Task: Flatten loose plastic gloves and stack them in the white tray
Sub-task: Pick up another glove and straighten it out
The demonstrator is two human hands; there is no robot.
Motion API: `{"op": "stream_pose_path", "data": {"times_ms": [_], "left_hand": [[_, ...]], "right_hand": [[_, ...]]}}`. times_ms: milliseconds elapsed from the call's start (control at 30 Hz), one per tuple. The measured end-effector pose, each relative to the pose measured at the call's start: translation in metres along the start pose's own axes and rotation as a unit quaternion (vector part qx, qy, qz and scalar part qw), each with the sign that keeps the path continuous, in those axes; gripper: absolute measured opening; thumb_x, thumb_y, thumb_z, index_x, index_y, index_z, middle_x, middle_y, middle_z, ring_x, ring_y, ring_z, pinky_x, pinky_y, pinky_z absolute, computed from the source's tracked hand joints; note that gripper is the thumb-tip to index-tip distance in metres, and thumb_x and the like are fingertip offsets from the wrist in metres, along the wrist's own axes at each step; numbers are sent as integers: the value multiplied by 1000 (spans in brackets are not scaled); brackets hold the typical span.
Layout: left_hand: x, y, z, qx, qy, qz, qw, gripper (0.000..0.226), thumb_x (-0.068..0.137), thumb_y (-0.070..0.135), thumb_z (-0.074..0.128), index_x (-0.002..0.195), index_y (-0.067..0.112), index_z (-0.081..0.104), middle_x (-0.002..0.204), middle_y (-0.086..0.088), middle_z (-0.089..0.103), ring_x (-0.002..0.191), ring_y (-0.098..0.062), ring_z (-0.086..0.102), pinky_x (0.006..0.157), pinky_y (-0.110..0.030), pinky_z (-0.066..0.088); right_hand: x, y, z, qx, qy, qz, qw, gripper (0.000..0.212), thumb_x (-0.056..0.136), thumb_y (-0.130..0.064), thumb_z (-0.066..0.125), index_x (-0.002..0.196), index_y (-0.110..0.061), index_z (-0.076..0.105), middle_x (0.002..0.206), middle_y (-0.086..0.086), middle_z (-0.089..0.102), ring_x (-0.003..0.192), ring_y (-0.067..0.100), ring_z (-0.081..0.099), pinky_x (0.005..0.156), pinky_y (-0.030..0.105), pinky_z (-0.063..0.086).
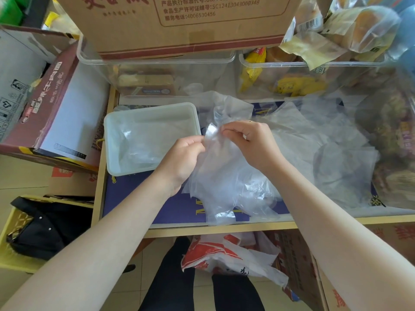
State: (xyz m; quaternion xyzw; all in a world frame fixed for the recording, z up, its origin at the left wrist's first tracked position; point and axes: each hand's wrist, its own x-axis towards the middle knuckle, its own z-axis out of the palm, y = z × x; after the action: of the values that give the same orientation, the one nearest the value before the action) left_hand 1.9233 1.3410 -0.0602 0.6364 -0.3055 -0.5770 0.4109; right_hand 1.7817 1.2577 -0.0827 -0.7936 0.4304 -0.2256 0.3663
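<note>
Head view, one frame. Both hands work at the centre of the wood-edged table (224, 228), which is covered by a dark blue sheet with gold lettering (143, 203).

Left hand (182, 158): fingers curled together, thumb and fingertips pinching the upper left edge of a crumpled clear thin plastic glove (224, 176).

Right hand (249, 142): fingers bent, fingertips pinching the same glove's top edge just to the 3 o'clock side of the left hand's grip. The glove hangs down from both grips toward 6 o'clock, wrinkled, its lower end reaching the table's near edge.

White rectangular plastic tray (112, 122): at 9 o'clock of the hands, just beside the left hand, resting flat on the table. Clear plastic film lies inside it; how many pieces, cannot tell.

Loose pile of further clear plastic gloves (314, 140): spread on the table at 3 o'clock of the hands, overlapping one another.

At 12 o'clock: two clear plastic storage bins (157, 61); the left one carries a brown cardboard box with red printing (179, 25), the right one holds packaged snacks in yellow wrappers (292, 84).
</note>
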Motion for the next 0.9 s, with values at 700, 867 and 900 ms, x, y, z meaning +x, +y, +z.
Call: {"op": "stream_pose_path", "data": {"times_ms": [700, 867, 900], "left_hand": [[7, -2, -7, -40, -36, -16, 998, 31, 98, 6, 38, 88, 16, 66, 79, 3, 70, 70, -7, 64, 66, -19, 50], [10, -3, -12, -74, -32, -40, 996, 28, 97, 6, 38, 89, 9, 64, 77, -3, 68, 67, -12, 62, 63, -22, 49], [10, -3, -12, -78, -32, -42, 996, 28, 97, 5, 38, 89, 10, 64, 74, -1, 68, 64, -11, 62, 61, -21, 49]], "right_hand": [[-2, -1, -6, 77, -22, 45, 996, 20, 78, -7, 71, 69, -20, 59, 62, -16, 55, 55, -7, 49, 57, 5, 34], [-5, 1, -21, 80, 0, -3, 997, 6, 81, -12, 65, 80, -7, 68, 83, -4, 64, 81, 2, 57, 77, 12, 42], [-5, -2, -25, 87, -11, -23, 996, 7, 80, -13, 65, 80, -8, 68, 90, -3, 64, 86, 5, 58, 81, 14, 43]]}}
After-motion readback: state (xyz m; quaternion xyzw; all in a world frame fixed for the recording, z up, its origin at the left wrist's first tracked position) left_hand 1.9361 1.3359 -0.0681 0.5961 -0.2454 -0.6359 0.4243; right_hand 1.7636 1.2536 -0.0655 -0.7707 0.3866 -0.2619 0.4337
